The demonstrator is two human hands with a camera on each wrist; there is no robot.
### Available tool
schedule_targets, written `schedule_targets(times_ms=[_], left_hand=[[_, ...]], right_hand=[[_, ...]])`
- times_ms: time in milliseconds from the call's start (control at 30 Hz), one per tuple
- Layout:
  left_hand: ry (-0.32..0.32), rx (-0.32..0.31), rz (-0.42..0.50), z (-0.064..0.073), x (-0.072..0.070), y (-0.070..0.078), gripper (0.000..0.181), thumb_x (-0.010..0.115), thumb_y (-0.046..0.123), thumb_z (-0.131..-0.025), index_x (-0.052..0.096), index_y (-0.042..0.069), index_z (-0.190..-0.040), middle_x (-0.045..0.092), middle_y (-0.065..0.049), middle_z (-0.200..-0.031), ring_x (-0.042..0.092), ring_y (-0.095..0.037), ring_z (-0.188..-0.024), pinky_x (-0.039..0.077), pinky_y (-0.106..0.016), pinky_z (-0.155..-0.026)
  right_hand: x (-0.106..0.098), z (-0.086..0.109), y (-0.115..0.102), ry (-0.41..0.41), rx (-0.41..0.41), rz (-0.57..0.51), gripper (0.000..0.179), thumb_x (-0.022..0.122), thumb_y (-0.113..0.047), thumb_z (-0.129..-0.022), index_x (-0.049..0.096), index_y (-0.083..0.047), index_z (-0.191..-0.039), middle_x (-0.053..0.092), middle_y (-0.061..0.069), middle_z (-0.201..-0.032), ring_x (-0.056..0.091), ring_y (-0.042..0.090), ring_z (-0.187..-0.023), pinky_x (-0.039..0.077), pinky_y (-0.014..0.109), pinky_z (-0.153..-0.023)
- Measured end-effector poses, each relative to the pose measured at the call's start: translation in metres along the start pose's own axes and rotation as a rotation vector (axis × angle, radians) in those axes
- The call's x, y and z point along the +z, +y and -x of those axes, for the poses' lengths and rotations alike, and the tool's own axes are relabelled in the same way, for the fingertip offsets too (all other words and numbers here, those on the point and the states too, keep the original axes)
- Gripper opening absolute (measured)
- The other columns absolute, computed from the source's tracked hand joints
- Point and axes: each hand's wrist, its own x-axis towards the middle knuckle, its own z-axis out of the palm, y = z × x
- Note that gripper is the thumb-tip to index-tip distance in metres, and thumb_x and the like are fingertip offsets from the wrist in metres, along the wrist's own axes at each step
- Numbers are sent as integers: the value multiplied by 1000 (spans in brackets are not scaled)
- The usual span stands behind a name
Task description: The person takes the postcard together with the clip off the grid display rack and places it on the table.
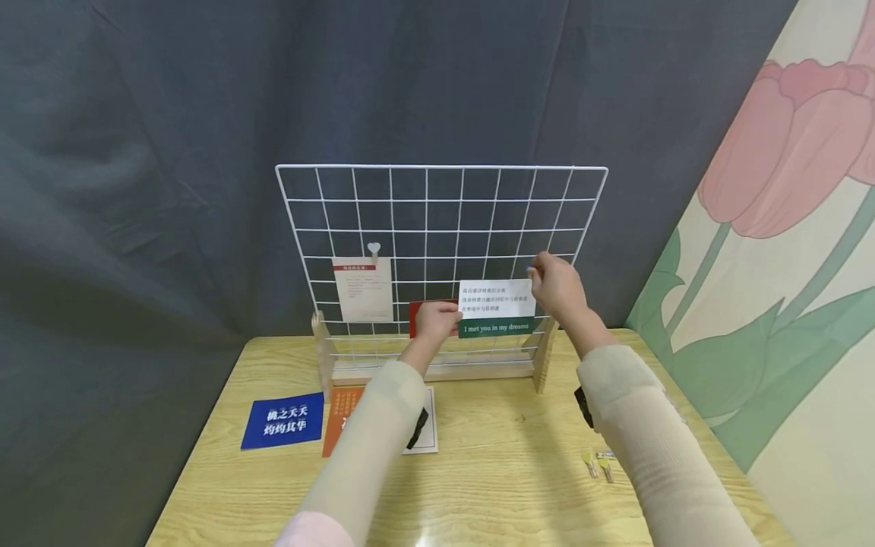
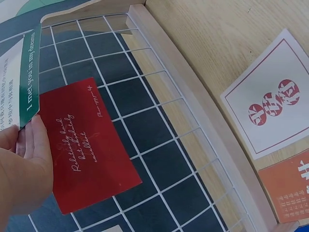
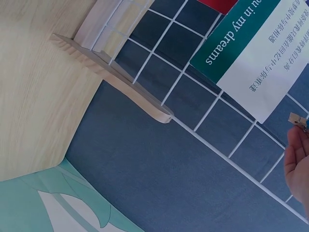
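A white and green card (image 1: 497,308) lettered "I met you in my dreams" is held against the white wire grid (image 1: 444,258). My left hand (image 1: 437,320) pinches its left edge between thumb and fingers. Near the card's upper right corner, my right hand (image 1: 557,285) holds a small wooden clothespin (image 3: 297,119). Behind the left hand, a red card (image 2: 89,145) with white handwriting hangs on the grid. Further left a cream card (image 1: 364,290) hangs under a clip with a white heart (image 1: 374,248).
On the wooden table (image 1: 492,471) lie a blue card (image 1: 283,422), an orange card (image 2: 289,186) and a white card with red round marks (image 2: 270,96). Several small clips (image 1: 598,465) lie at the right. Wooden feet (image 1: 543,357) support the grid.
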Motion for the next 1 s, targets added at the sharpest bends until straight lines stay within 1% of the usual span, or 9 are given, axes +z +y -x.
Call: schedule_targets(times_ms=[33,100,167,200,367,533,633,900,1000], left_hand=[[0,-20,-11,10,-3,9,16,63,0,-76,65,-3,-92,63,-14,-80,62,-20,-64,51,-27,-56],[5,-11,-13,20,-7,17,17,61,-2,-77,64,-6,-93,63,-16,-80,62,-22,-65,51,-27,-57],[2,-8,-13,26,-10,21,17,60,-2,-78,63,-7,-93,63,-16,-80,62,-22,-67,51,-25,-58],[-2,-19,-12,27,-11,21,17,60,-2,-77,64,-7,-93,63,-16,-81,62,-23,-67,51,-25,-57],[-16,-55,-1,28,-13,18,18,63,0,-76,64,-4,-93,63,-15,-81,61,-23,-68,50,-23,-54],[-14,-44,31,25,-13,11,18,63,0,-75,64,-5,-93,63,-16,-81,61,-20,-64,51,-28,-59],[-11,-40,52,24,-14,6,18,63,-1,-74,64,-6,-92,63,-17,-81,60,-18,-60,51,-30,-59],[-25,-35,96,25,-19,-3,19,63,-2,-74,63,-8,-92,62,-19,-84,60,-20,-62,51,-25,-54],[-33,-39,109,26,-20,-7,19,63,-3,-74,63,-8,-93,62,-18,-84,59,-18,-60,50,-25,-54]], right_hand=[[0,1,0,4,-5,-3,13,48,-8,-86,53,3,-90,56,17,-82,51,29,-73,42,41,-65],[1,3,1,9,-11,-11,14,48,-8,-86,54,4,-91,56,18,-83,51,30,-74,42,41,-66],[2,4,2,14,-18,-17,15,48,-8,-87,54,5,-92,57,19,-84,52,31,-76,42,42,-68],[3,5,3,17,-20,-21,15,49,-8,-87,54,5,-92,57,19,-85,52,31,-77,42,42,-68],[6,9,6,22,-14,-32,17,49,-9,-87,55,6,-95,57,20,-86,52,31,-80,43,43,-70],[10,14,11,21,-7,-36,19,49,-9,-87,54,6,-97,57,20,-87,52,31,-79,43,43,-70],[14,17,14,24,-2,-33,19,49,-9,-86,55,6,-97,57,19,-86,52,30,-77,43,43,-69],[23,25,21,64,-27,-40,17,52,-7,-85,57,5,-94,58,18,-82,53,30,-75,42,43,-66],[27,28,23,61,-26,-50,18,51,-8,-85,57,6,-95,58,18,-82,52,30,-74,43,42,-65]])
